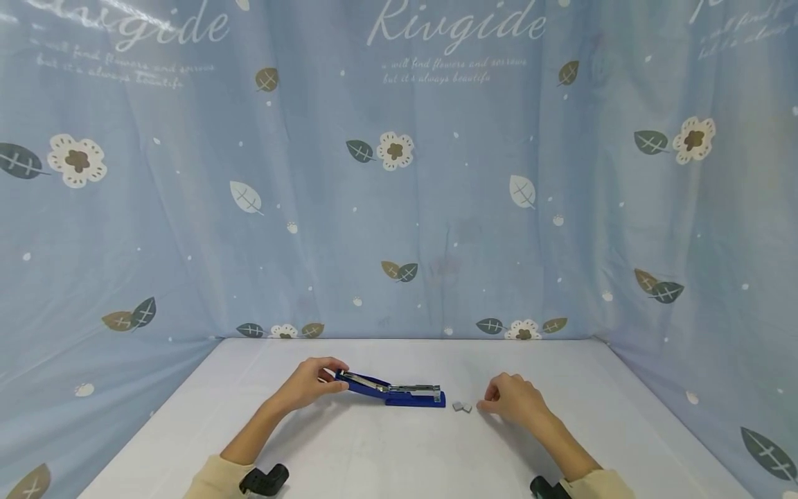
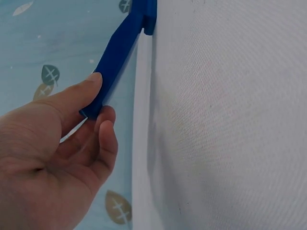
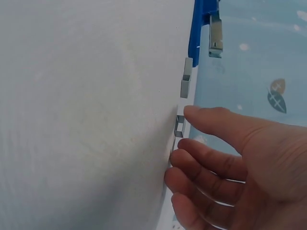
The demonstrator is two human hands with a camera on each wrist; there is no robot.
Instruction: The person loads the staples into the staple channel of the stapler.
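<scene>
A blue stapler (image 1: pixel 414 398) lies on the white table, hinged wide apart, its metal magazine showing along the base. My left hand (image 1: pixel 316 381) pinches the end of its raised top arm (image 2: pixel 112 60) between thumb and fingers. Two short grey staple strips (image 1: pixel 462 407) rest just right of the stapler's base. Beyond them is my right hand (image 1: pixel 512 400), fingers bent. In the right wrist view, another small staple strip (image 3: pixel 180 126) sits between its thumb and index fingertips, seemingly pinched. The head view hides that piece behind the fingers.
The white table (image 1: pixel 399 457) runs back to a blue curtain (image 1: pixel 399 208) printed with leaves and flowers, which also hangs along both sides. Dark wrist devices (image 1: pixel 264 479) are strapped near the sleeves.
</scene>
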